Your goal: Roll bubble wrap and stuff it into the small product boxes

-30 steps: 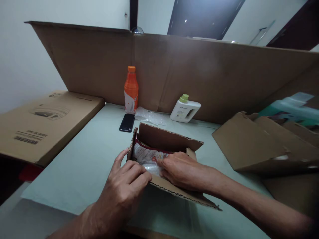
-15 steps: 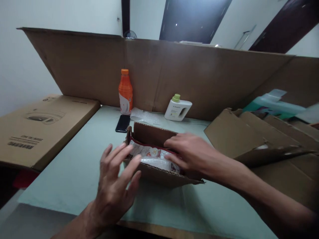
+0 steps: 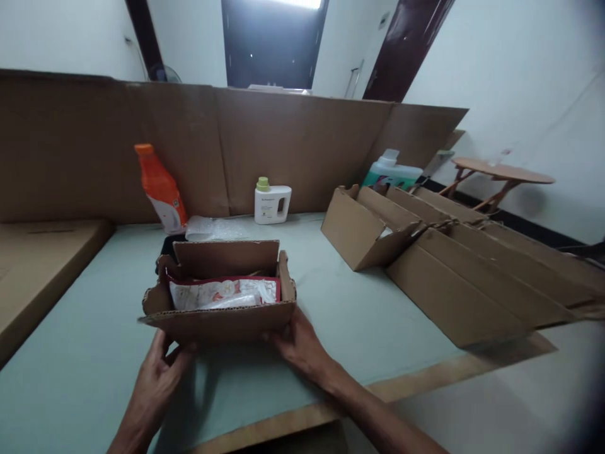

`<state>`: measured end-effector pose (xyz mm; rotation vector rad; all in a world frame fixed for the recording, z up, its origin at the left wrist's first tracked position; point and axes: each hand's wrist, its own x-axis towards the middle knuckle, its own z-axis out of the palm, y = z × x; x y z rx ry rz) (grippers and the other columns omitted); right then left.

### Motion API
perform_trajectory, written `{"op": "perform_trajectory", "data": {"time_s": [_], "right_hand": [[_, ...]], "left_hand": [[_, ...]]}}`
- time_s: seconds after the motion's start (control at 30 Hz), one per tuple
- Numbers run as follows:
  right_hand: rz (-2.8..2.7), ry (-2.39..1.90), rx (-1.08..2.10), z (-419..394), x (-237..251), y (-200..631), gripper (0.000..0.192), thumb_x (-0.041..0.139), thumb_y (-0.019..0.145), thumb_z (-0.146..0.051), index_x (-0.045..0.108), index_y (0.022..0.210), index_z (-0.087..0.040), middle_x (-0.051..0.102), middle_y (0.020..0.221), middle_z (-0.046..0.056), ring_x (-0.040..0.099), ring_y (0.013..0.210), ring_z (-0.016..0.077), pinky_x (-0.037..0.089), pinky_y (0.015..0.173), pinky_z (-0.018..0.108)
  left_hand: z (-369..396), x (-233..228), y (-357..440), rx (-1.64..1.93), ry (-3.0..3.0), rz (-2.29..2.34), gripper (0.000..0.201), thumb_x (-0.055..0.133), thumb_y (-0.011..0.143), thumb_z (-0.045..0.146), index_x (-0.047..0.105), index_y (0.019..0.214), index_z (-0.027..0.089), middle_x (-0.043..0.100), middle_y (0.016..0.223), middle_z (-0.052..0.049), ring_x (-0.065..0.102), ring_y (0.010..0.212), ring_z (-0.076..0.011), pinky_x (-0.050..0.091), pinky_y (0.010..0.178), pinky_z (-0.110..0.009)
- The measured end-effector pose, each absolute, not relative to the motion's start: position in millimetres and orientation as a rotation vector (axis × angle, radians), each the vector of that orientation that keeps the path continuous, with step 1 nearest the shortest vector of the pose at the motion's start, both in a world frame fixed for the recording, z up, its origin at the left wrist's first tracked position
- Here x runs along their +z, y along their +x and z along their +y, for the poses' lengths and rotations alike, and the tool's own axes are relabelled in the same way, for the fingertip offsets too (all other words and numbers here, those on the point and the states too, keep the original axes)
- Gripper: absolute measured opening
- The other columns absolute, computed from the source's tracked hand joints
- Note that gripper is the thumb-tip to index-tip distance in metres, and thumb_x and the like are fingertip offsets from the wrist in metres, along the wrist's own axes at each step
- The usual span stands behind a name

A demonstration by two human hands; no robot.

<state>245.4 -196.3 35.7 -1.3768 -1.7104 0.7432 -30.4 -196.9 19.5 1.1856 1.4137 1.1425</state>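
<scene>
An open-topped cardboard box [image 3: 227,325] is held between my two hands over the pale green tabletop. Inside it lies a white printed packet with a red edge [image 3: 189,295], and clear plastic wrap [image 3: 239,299] rests against the packet. My left hand [image 3: 163,366] grips the box's lower left, thumb on the near face. At the lower right corner, my right hand [image 3: 300,343] holds the box, its thumb also in front. The other fingers of both hands are partly hidden by the box.
Behind the box stand an orange bottle [image 3: 161,189], bubble wrap [image 3: 215,228] and a white jug with a green cap [image 3: 273,205]. More cardboard boxes [image 3: 368,233] stand in rows at the right, a teal bottle [image 3: 392,173] behind them. A tall cardboard panel [image 3: 302,151] borders the back.
My right hand has come out of the box, and both hands now grip its lower sides. The box is turned more squarely toward me. The view has swung right.
</scene>
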Motion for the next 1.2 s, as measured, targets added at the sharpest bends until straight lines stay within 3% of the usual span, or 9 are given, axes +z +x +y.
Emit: {"op": "perform_trajectory", "data": {"time_s": [0.17,0.37,0.63,0.73,0.83,1.0,1.1,1.2], "right_hand": [[-1.855,-1.193,0.706,-176,55,224,0.082,0.076,0.078,-0.027,0.037,0.15,-0.019,0.051,0.148,0.016,0.048,0.135,0.0326,0.04,0.113,0.05],[-1.782,-1.279,0.579,-194,48,276,0.055,0.065,0.088,-0.031,0.051,0.14,-0.025,0.057,0.144,0.011,0.053,0.133,0.0328,0.044,0.11,0.052],[-1.753,-1.343,0.566,-212,61,288,0.073,0.066,0.081,-0.024,0.04,0.149,-0.024,0.053,0.148,0.011,0.05,0.135,0.0299,0.042,0.113,0.05],[-1.622,-1.507,0.544,-225,63,329,0.06,0.067,0.079,-0.028,0.055,0.137,-0.023,0.064,0.135,0.01,0.059,0.124,0.03,0.048,0.106,0.048],[-1.397,-1.76,0.424,-264,58,385,0.039,0.067,0.077,-0.039,0.069,0.111,-0.02,0.075,0.108,0.01,0.069,0.102,0.0326,0.056,0.092,0.049],[-1.006,-2.097,0.204,-342,39,453,0.043,0.065,0.075,-0.06,0.068,0.09,-0.02,0.077,0.092,0.014,0.072,0.093,0.0392,0.059,0.08,0.05],[-0.809,-2.112,0.135,-368,22,467,0.051,0.064,0.075,-0.061,0.062,0.105,-0.02,0.075,0.103,0.014,0.073,0.09,0.0344,0.06,0.079,0.046],[-0.738,-1.988,0.168,-374,3,471,0.066,0.066,0.077,-0.059,0.051,0.129,-0.021,0.064,0.129,0.016,0.072,0.1,0.0301,0.059,0.089,0.043]], "left_hand": [[-198,35,-46,1.309,1.106,1.596,0.071,0.076,0.073,0.058,0.054,0.132,0.025,0.064,0.129,-0.008,0.056,0.126,-0.0319,0.044,0.11,-0.048],[-208,50,-2,1.217,1.182,1.437,0.06,0.073,0.076,0.058,0.058,0.122,0.021,0.062,0.134,-0.011,0.062,0.119,-0.03,0.052,0.1,-0.041],[-199,50,12,1.199,1.216,1.418,0.062,0.073,0.079,0.055,0.055,0.13,0.026,0.064,0.133,-0.007,0.059,0.125,-0.0286,0.051,0.1,-0.036],[-185,50,52,1.091,1.34,1.265,0.054,0.069,0.082,0.055,0.057,0.125,0.023,0.066,0.129,-0.008,0.059,0.125,-0.0288,0.053,0.096,-0.036],[-177,49,121,0.969,1.457,1.038,0.047,0.062,0.086,0.05,0.058,0.122,0.02,0.067,0.126,-0.011,0.061,0.12,-0.0284,0.051,0.098,-0.039],[-156,41,251,0.772,1.645,0.7,0.056,0.054,0.089,0.037,0.048,0.141,0.018,0.055,0.146,-0.012,0.053,0.131,-0.0282,0.045,0.107,-0.041],[-147,31,306,0.68,1.735,0.648,0.055,0.055,0.087,0.029,0.05,0.141,0.022,0.061,0.141,-0.009,0.055,0.129,-0.0277,0.043,0.109,-0.042],[-155,15,331,0.666,1.736,0.771,0.065,0.059,0.083,0.027,0.044,0.145,0.016,0.058,0.14,-0.017,0.05,0.132,-0.0327,0.035,0.114,-0.047]]}}
